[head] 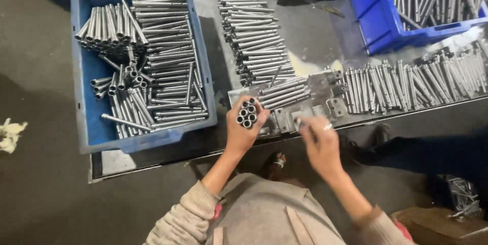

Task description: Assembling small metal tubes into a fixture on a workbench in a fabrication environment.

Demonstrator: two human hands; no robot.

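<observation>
Left hand [246,125] is closed around a small bundle of metal tubes [247,113], held upright so the open ends face the camera; the grip wraps the lower part of the bundle, which keeps the ends level and bunched like a honeycomb. The bundle sits just above the near edge of the bench [310,41], right in front of the body. Right hand [319,141] hovers just beside a small metal fixture [325,97] of plates and hinged blocks at the bench edge; it is motion-blurred, fingers [306,123] drawn together at the tips, and whether they pinch anything I cannot tell. A short row of tubes [284,92] lies on the fixture side by side, ends aligned, within reach of both hands. Behind it a long stack of tubes [251,26] runs away across the bench, laid crosswise in layers, probably to stop rolling. To the left, a blue bin [84,97] holds more tubes, some stacked flat along its right side, others loose or standing on end. To the right, a row of bolts with sleeves [417,82] leans in a line, and a second blue bin [376,16] at the far corner holds more.
</observation>
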